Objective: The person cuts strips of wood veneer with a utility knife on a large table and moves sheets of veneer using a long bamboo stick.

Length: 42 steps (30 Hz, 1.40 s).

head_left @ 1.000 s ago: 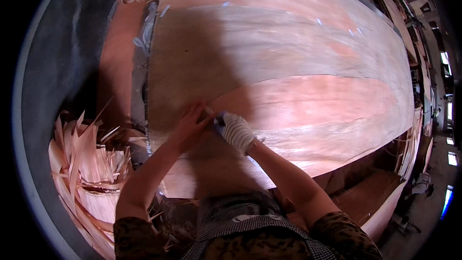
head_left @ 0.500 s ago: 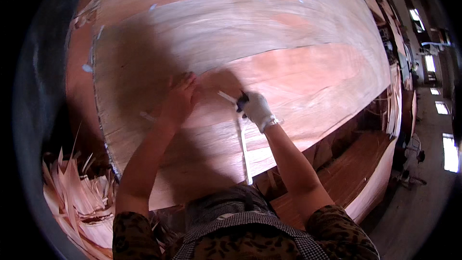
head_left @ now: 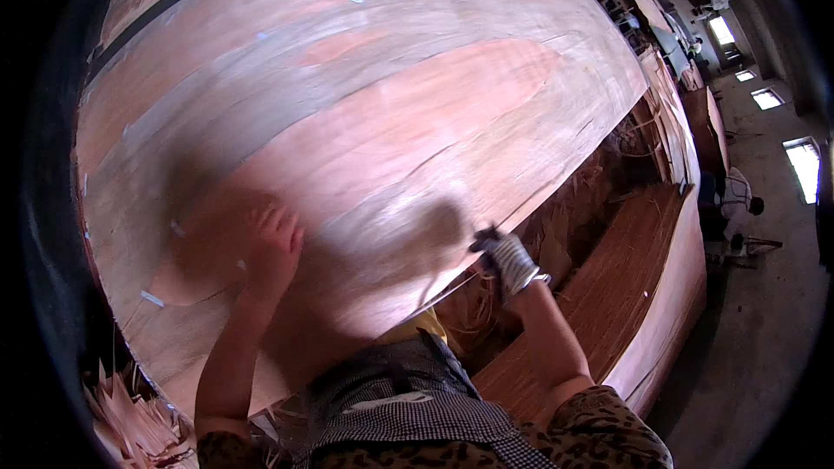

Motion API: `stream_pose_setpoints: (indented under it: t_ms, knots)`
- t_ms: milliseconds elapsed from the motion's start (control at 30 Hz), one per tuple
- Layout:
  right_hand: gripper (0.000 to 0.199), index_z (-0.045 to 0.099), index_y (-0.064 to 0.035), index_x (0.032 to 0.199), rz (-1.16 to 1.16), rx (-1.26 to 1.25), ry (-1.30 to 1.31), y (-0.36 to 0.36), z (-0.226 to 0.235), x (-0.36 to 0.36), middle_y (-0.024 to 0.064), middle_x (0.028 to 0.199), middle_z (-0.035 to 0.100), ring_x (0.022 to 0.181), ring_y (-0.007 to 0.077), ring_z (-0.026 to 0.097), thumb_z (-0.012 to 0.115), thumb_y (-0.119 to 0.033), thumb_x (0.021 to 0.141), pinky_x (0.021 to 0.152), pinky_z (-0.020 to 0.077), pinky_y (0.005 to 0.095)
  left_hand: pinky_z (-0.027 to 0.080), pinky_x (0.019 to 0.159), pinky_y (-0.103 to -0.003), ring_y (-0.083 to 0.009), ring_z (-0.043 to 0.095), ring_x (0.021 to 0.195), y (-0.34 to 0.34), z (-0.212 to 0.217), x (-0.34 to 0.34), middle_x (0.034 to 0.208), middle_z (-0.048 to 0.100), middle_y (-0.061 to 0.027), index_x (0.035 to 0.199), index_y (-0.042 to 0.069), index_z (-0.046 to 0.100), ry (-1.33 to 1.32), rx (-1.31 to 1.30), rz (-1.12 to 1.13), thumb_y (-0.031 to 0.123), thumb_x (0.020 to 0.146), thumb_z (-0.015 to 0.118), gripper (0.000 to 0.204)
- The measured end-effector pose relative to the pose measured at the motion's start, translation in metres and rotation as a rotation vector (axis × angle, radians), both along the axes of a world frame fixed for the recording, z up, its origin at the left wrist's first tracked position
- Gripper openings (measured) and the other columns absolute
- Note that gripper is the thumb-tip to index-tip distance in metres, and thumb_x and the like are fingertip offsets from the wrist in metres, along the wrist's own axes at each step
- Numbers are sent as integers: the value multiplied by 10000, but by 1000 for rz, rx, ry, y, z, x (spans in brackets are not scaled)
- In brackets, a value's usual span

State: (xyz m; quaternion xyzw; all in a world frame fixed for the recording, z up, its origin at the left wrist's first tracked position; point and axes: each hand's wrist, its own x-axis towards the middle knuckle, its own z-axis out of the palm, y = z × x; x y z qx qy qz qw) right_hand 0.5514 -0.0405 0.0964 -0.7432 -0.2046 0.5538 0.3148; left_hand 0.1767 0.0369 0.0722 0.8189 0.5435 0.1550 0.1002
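Tape bits point(head_left: 152, 298) already dot the sheet point(head_left: 400, 130), which is spread out below. Left hand point(head_left: 274, 245) is on it, grip loose and empty; right hand point(head_left: 509, 264), gloved, curls by the edge, can't tell around what. No telling how much remains.

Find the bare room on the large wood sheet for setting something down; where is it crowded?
Bare room: the wood sheet between the left hand and the gloved right hand, and the reddish patch beyond the left hand. Crowded: left of the left hand, with small pale strips, and off the edge beside the right hand, among wood scraps.
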Motion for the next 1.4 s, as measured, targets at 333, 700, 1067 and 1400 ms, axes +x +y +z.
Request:
stream_pose_setpoints:
  t_ms: [333, 700, 1067, 1400]
  knots:
    - [270, 601, 28, 872, 324, 212, -526, 156, -72, 70, 114, 670, 621, 547, 172, 572, 605, -230, 793, 488, 438, 325, 189, 1074, -390, -258, 283, 1279, 87, -41, 296, 1334, 368, -151, 1238, -46, 404, 11, 21, -377, 131, 826, 433, 449]
    - [177, 516, -3, 984, 440, 333, -39, 192, -37, 70, 69, 724, 621, 487, 116, 529, 556, -72, 826, 411, 405, 226, 371, 929, -416, -312, 476, 1068, 125, -24, 227, 1130, 524, -161, 1036, 51, 570, -346, 35, -40, 121, 786, 507, 267]
    - [323, 610, -40, 911, 451, 318, -274, 317, -105, -27, 124, 671, 614, 618, 216, 598, 657, -312, 743, 587, 476, 363, 252, 1040, -407, -290, 385, 1202, 212, -54, 174, 1246, 467, -136, 1162, 20, 501, -106, 189, -81, 150, 788, 509, 396]
    - [127, 591, -17, 830, 701, 241, -330, 343, -32, -33, 97, 661, 619, 513, 139, 571, 511, -116, 839, 439, 453, 278, 272, 1012, -418, -267, 402, 1184, 230, -31, 148, 1242, 469, -113, 1164, 48, 502, -79, 15, 3, 206, 823, 506, 375]
